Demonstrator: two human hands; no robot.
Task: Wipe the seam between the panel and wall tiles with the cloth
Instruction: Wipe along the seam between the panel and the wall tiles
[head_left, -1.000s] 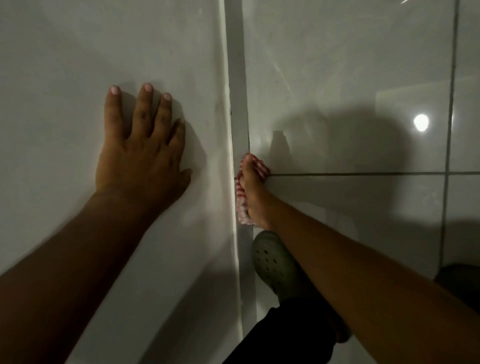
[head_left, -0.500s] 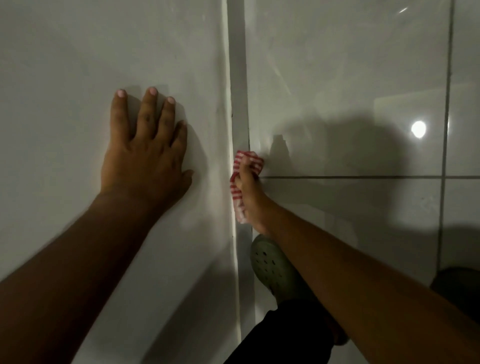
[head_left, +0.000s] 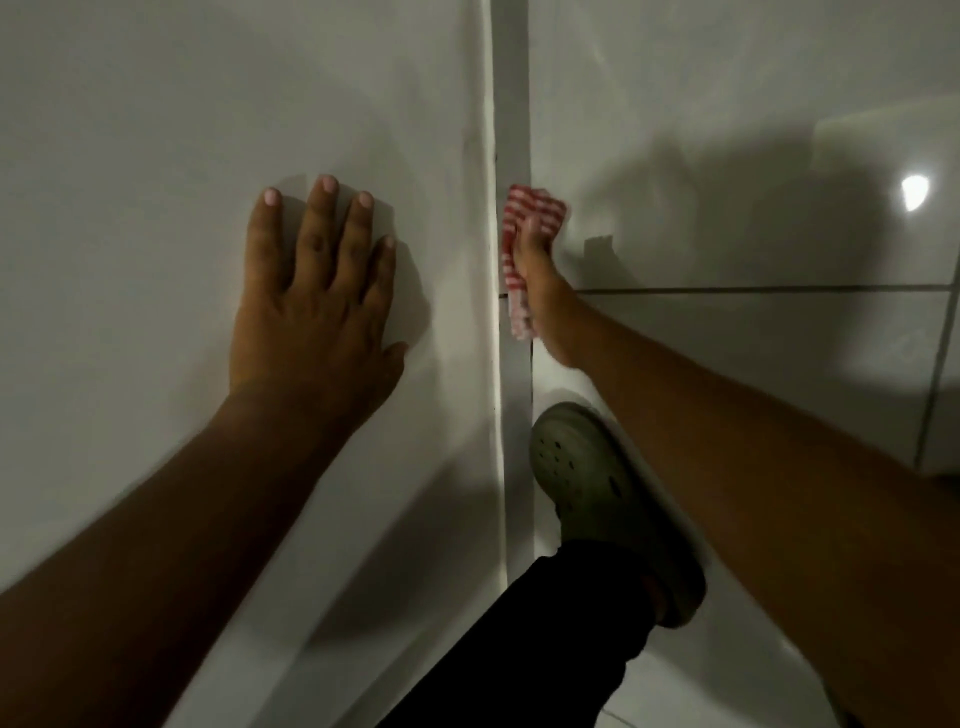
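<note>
A red-and-white striped cloth (head_left: 523, 244) is pressed into the vertical seam (head_left: 506, 130) between the pale panel (head_left: 234, 130) on the left and the glossy wall tiles (head_left: 727, 156) on the right. My right hand (head_left: 543, 280) grips the cloth, with part of it bunched above the fingers and a strip hanging below. My left hand (head_left: 311, 291) lies flat on the panel, fingers spread, a hand's width left of the seam and holding nothing.
My foot in a grey-green perforated clog (head_left: 597, 488) and a black trouser leg (head_left: 545, 639) stand right under the seam. A horizontal grout line (head_left: 753, 289) crosses the tiles at hand height. A lamp's reflection (head_left: 913, 192) glares at the right.
My right hand has slid the cloth upward along the seam, from below the grout line to above it. The left hand has stayed flat on the panel.
</note>
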